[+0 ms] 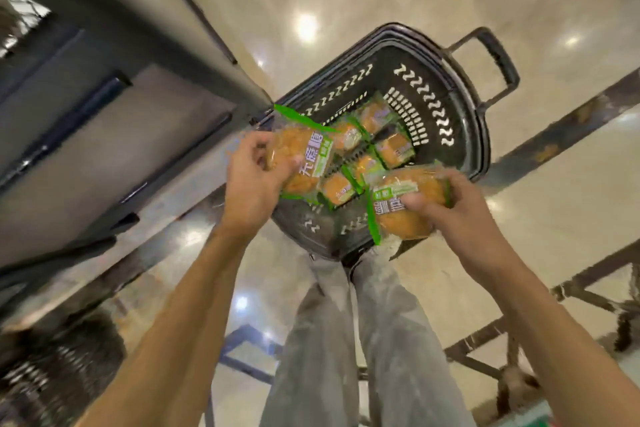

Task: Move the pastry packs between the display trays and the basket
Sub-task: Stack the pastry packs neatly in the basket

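A black plastic basket point(446, 104) stands on the floor in front of my legs. Several pastry packs point(394, 149) with orange buns and green edges lie inside it. My left hand point(251, 180) grips one pastry pack point(304, 163) over the basket's left rim. My right hand point(450, 208) grips another pastry pack point(398, 215) over the basket's near right corner. Both packs are clear plastic with green trim and a white label.
A grey display unit point(114, 121) with dark shelf edges fills the left side, close to the basket. The basket's pull handle point(498, 59) sticks out at the far right. The floor is glossy beige tile. My legs in grey trousers point(349, 340) stand just behind the basket.
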The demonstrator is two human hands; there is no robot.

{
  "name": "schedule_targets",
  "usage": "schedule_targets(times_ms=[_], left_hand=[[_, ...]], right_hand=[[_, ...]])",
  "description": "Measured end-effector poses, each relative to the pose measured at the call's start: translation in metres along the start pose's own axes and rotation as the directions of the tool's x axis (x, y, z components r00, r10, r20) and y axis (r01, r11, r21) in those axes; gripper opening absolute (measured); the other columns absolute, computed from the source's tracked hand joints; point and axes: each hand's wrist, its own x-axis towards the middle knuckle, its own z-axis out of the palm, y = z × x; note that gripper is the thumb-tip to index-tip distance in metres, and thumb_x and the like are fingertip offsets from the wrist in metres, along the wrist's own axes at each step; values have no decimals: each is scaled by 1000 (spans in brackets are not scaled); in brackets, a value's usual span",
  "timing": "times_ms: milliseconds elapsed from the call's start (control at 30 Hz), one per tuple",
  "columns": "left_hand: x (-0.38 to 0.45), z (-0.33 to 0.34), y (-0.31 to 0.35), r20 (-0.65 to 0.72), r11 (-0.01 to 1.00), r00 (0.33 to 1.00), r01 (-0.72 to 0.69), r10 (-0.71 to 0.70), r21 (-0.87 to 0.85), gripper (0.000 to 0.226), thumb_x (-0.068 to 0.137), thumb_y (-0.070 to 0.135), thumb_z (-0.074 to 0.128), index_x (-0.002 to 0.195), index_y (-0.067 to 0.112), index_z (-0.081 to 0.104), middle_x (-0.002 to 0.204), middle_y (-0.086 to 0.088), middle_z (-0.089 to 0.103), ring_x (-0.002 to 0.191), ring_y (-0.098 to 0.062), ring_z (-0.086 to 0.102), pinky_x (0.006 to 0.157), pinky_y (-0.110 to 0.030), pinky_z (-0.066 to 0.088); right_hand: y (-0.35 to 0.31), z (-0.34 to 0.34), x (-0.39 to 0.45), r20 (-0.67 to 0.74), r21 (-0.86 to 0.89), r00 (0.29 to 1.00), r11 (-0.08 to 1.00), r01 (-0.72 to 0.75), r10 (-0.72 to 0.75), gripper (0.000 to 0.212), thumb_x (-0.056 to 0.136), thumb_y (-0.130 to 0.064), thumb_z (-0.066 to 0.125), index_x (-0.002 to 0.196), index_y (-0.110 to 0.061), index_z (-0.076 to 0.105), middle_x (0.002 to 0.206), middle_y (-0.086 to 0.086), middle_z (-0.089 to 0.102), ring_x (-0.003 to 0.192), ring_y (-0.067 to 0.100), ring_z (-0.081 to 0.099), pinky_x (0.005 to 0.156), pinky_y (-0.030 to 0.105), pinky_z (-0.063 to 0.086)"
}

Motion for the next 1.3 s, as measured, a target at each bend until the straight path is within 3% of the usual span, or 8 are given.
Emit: schedule_targets(times_ms=[100, 233, 400, 600, 700, 900, 1100, 1300], left_hand=[[50, 13, -57, -8, 999, 1000, -28, 29, 45, 35, 81, 2, 81, 99, 19, 56, 85, 9, 66, 68, 10, 58, 64, -15, 50], [97, 28, -137, 33, 984, 997, -69, 64, 165, 38, 78, 6, 84, 99, 24, 57, 74, 17, 63, 64, 12, 56, 63, -11, 47], [115, 41, -198, 157, 861, 982, -170, 106, 479, 39, 76, 33, 82, 109, 27, 61, 89, 11, 67, 89, -14, 65, 86, -43, 53], [138, 62, -218, 205, 489, 962, -269, 181, 830, 42, 90, 41, 67, 123, 24, 49, 114, -6, 62, 106, -39, 59, 88, -53, 49], [146, 62, -231, 185, 491, 964, -257, 190, 833, 44, 92, 39, 68, 127, 21, 48, 114, -8, 63, 106, -39, 59, 88, -57, 49], [155, 62, -240, 134, 525, 960, -248, 245, 814, 42, 91, 42, 68, 123, 21, 51, 113, -7, 62, 107, -38, 57, 89, -58, 47], [173, 70, -243, 118, 566, 986, -166, 120, 808, 41, 88, 40, 74, 118, 24, 50, 106, -7, 64, 105, -40, 58, 90, -57, 49], [231, 99, -275, 189, 611, 968, -50, -166, 790, 46, 82, 47, 78, 117, 31, 52, 117, -13, 63, 107, -39, 59, 91, -47, 50]], right_hand=[[38, 33, 90, 131, -184, 991, 983, 25, 0, 30, 84, -17, 81, 109, -18, 64, 92, -6, 74, 80, 6, 70, 66, 22, 56], [120, 82, 209, 224, -345, 966, 937, -49, 133, 38, 82, -18, 83, 112, -5, 63, 101, 16, 74, 85, 25, 72, 75, 45, 62], [218, 127, 300, 259, -471, 916, 868, -158, 307, 56, 81, -14, 84, 128, -8, 53, 118, 18, 70, 105, 34, 68, 92, 57, 55], [269, 162, 349, 202, -670, 954, 742, -30, 221, 47, 90, -6, 69, 130, -12, 45, 113, 8, 61, 104, 26, 60, 84, 37, 55], [278, 172, 354, 205, -825, 955, 563, 52, 213, 49, 94, -26, 71, 133, -8, 46, 129, 17, 59, 122, 36, 56, 103, 42, 46], [273, 178, 341, 173, -979, 980, 127, 160, 95, 45, 95, -27, 67, 131, -6, 49, 132, 19, 56, 123, 38, 56, 92, 43, 50], [239, 159, 331, 147, -971, 974, 212, 109, 172, 45, 97, -33, 63, 130, -10, 44, 124, 16, 63, 115, 39, 61, 79, 40, 42], [193, 85, 305, 469, -861, 877, 166, 481, -110, 24, 99, -33, 54, 120, -20, 55, 108, 6, 67, 97, 33, 62, 74, 40, 44]])
